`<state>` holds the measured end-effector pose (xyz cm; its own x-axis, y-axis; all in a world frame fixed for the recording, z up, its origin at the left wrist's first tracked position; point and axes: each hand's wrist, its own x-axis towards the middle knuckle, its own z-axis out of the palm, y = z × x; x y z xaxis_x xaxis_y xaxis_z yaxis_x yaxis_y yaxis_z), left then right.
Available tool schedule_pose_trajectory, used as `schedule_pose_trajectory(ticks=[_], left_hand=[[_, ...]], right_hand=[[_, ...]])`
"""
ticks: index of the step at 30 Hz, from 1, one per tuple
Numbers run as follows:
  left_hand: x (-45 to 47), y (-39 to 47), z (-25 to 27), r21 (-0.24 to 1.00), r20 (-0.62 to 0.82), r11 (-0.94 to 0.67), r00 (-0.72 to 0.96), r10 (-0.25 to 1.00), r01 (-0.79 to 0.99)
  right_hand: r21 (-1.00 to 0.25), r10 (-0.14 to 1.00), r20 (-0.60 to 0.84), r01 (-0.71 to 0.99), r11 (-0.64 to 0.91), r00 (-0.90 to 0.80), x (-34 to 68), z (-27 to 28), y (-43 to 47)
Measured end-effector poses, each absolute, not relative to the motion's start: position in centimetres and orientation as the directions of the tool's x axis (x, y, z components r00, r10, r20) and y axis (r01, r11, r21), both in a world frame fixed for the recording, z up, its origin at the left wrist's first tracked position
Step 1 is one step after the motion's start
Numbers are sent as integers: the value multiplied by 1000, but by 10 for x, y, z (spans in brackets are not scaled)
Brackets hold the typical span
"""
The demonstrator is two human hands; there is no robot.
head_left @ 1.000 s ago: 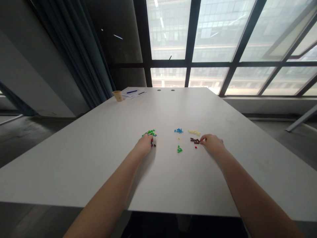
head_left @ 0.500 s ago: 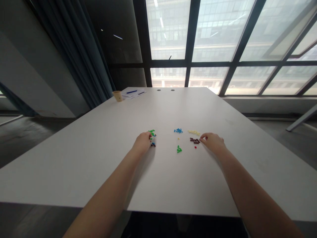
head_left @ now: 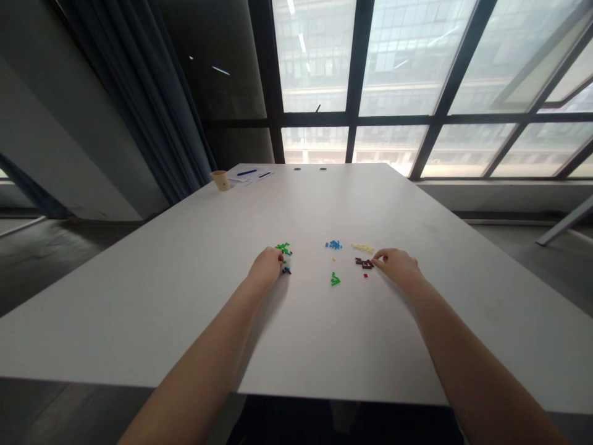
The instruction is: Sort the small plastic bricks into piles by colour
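Note:
My left hand (head_left: 265,266) rests on the table at the near side of a mixed group of small bricks. Its fingers are curled together, and what they hold is hidden. Green bricks (head_left: 283,246) lie just beyond the fingertips, and a few blue and dark pieces (head_left: 287,270) lie beside them. My right hand (head_left: 397,264) has thumb and finger pinched at the right edge of a dark brown brick pile (head_left: 364,263); anything between them is too small to make out. Below that pile sits one red brick (head_left: 365,275).
Blue bricks (head_left: 333,245) and pale yellow bricks (head_left: 362,248) lie in groups behind, with one yellow piece (head_left: 333,259) and a green group (head_left: 335,279) nearer. A paper cup (head_left: 221,180) and papers with a blue pen (head_left: 247,172) are on the white table (head_left: 319,346) far left.
Both hands stay almost where they were. The right fingertips have shifted very slightly left toward the brown bricks, and the green bricks by my left fingers have spread slightly leftward.

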<state>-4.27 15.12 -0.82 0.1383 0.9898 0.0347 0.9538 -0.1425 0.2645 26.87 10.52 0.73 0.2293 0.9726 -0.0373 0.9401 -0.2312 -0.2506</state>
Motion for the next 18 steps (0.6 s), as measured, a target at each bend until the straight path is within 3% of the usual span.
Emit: schedule_pose_trajectory(ticks=[5,9,12,15,18], left_hand=[[-40,144,0,266,105,-138,114,988,954],[-27,134,8,406,181,-290,235,955,867],[-10,123,13,456,356,-488,350,867,744],[6,110,16,396,474,-623,431,768,675],[14,100,19,310,510,-694,503,698,649]], right_hand=[[-262,976,-19,941,-213,216,269,7,104],[-310,980,56,936,-165,191,264,9,102],[-422,985,170,905,51,24,253,13,99],[-505,923,333,791,345,-191,235,16,92],[-503,852,455,715,486,-259,216,17,84]])
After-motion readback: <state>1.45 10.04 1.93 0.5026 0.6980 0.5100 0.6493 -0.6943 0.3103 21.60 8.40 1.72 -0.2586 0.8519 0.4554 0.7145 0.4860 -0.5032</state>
